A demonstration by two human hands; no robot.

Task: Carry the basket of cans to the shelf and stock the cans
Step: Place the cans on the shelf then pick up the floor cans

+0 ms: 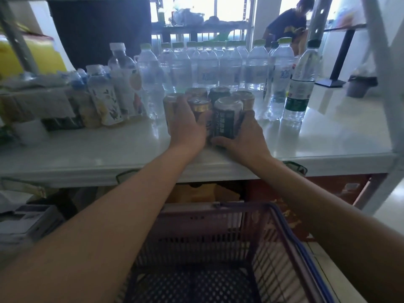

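the right hand (243, 136) is wrapped around the lower part of a tall black aluminium can with pale lettering (226, 119), thumb laid along its base in front and fingers curled behind its right side. the left hand (185, 125) presses flat against a cluster of gold-coloured aluminium cans (197, 106), palm on the near ones, fingers spread over their fronts; whether it truly clasps one can or only pushes against the group cannot be told. both forearms reach forward over the shelf edge.

the cans stand upright and packed together, touching, on the glossy white shelf board (109, 147), roughly at its middle and a little back from the front edge. a second dark can (219, 92) stands in the back row among the gold ones.

just behind them runs a row of clear plastic water bottles with pale green caps (207, 66). to the right stands a clear bottle with a green label (300, 88). to the left are bottles with white floral labels (105, 99), blurred.

below the shelf, close to the camera, sits the purple plastic mesh basket with a blue handle (218, 248); the part of its floor in view holds no cans.

in the background another person in a dark shirt (286, 22) bends near a bright window.
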